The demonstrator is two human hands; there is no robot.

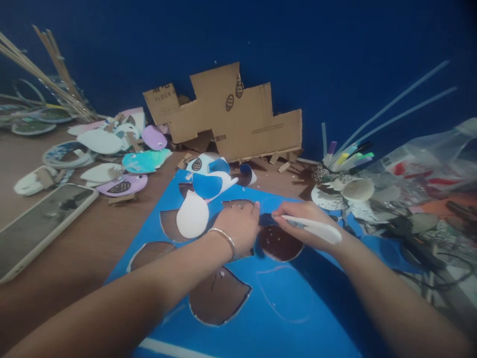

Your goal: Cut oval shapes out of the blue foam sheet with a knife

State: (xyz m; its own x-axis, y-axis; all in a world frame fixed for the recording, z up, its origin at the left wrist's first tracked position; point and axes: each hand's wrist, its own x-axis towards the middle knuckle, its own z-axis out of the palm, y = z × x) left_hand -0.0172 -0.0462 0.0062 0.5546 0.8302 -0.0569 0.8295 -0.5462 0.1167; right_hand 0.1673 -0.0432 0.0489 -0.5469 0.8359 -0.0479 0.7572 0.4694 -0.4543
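A blue sheet (283, 293) lies in front of me with several leaf-shaped holes cut through it, the brown tabletop showing in them. My left hand (240, 226), a silver bangle at its wrist, lies on the sheet among the holes, pressing it. In my right hand (298, 219) is a white-handled craft knife (316, 228), held like a pen, its tip at the sheet just right of my left fingers; the blade is hidden. A white teardrop cutout (193, 215) rests left of my left hand. Curled blue-and-white cutouts (208, 183) lie beyond it. A pale drawn outline (285, 293) marks the sheet nearer me.
Stepped cardboard (238, 119) leans on the blue wall. At left are a phone (44, 226), painted bird shapes (145, 160) and wooden sticks (55, 59). On the right stand a marker holder (335, 169), paper rolls (357, 189) and a plastic bag (432, 154).
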